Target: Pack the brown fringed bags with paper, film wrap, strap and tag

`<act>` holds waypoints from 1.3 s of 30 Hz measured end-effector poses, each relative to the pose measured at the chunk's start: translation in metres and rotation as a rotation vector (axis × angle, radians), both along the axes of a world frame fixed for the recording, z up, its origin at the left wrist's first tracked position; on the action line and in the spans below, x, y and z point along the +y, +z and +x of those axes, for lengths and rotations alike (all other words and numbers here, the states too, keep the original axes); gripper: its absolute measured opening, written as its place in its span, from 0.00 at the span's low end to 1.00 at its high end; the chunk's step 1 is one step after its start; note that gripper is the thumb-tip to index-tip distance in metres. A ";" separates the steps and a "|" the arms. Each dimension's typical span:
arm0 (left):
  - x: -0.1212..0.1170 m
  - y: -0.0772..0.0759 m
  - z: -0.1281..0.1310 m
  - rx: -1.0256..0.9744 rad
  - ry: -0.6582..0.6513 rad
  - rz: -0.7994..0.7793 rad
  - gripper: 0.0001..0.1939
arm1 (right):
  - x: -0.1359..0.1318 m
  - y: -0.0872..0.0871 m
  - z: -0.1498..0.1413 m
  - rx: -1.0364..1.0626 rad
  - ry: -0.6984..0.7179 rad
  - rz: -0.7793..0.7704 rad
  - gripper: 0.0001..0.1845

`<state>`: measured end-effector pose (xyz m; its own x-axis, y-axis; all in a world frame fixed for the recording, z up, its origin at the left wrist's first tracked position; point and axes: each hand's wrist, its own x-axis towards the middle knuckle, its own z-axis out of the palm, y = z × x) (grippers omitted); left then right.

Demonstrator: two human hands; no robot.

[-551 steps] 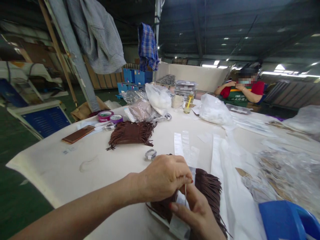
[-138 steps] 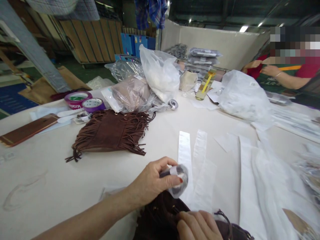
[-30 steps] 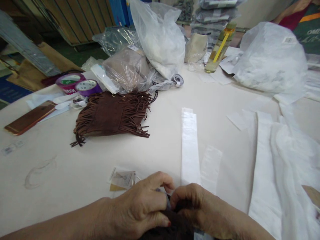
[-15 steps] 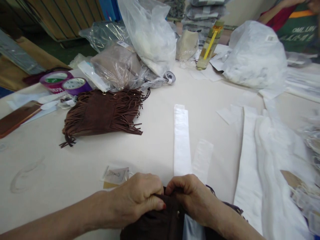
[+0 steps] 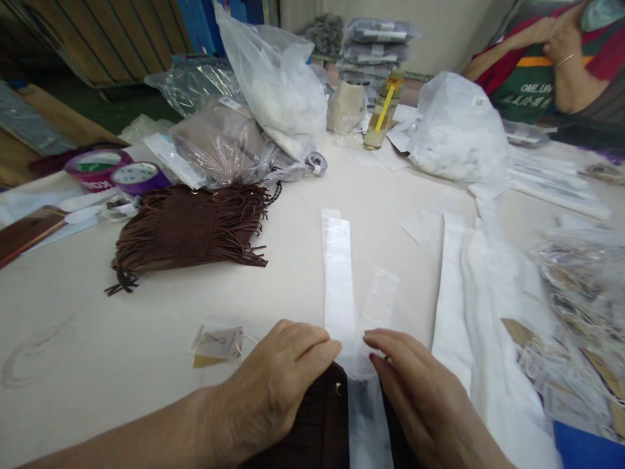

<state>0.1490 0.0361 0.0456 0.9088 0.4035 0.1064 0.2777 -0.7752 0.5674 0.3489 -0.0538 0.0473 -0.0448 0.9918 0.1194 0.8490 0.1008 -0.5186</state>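
Note:
At the lower edge lies a dark brown bag [image 5: 319, 423] with a small gold-coloured stud, cut off by the frame. My left hand [image 5: 278, 378] is closed on its upper edge, thumb against curled fingers. My right hand [image 5: 424, 391] is open beside it, fingers and thumb stretched and apart, over the bag's dark right part. Between my hands a translucent plastic strip [image 5: 368, 417] runs across the bag. Beyond it lie a white folded strip [image 5: 338, 280] and a thin clear plastic piece [image 5: 381, 293]. A tag in a clear sleeve [image 5: 217, 342] with a white string lies left of my left hand.
A fringed brown bag [image 5: 180, 225] lies to the left, near tape rolls [image 5: 139, 177] and a phone [image 5: 29, 234]. Plastic bags [image 5: 459, 130] and a bottle [image 5: 384, 114] stand behind. White sheeting [image 5: 454, 293] and strung tags [image 5: 571, 384] are at right. Another person [image 5: 541, 71] is opposite.
My hands have moved apart; the right one has let go of the bag's edge and opened. More of the plastic strip shows between them. The view has shifted slightly right.

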 end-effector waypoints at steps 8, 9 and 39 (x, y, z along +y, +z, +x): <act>-0.025 -0.010 0.007 0.181 -0.015 0.174 0.10 | -0.056 -0.053 -0.040 -0.484 0.147 0.350 0.29; -0.025 -0.012 0.009 0.188 -0.015 0.194 0.10 | -0.055 -0.053 -0.045 -0.465 0.104 0.349 0.29; -0.107 -0.039 -0.069 -0.279 0.840 -1.110 0.23 | -0.147 -0.025 -0.029 0.616 -0.861 -0.261 0.24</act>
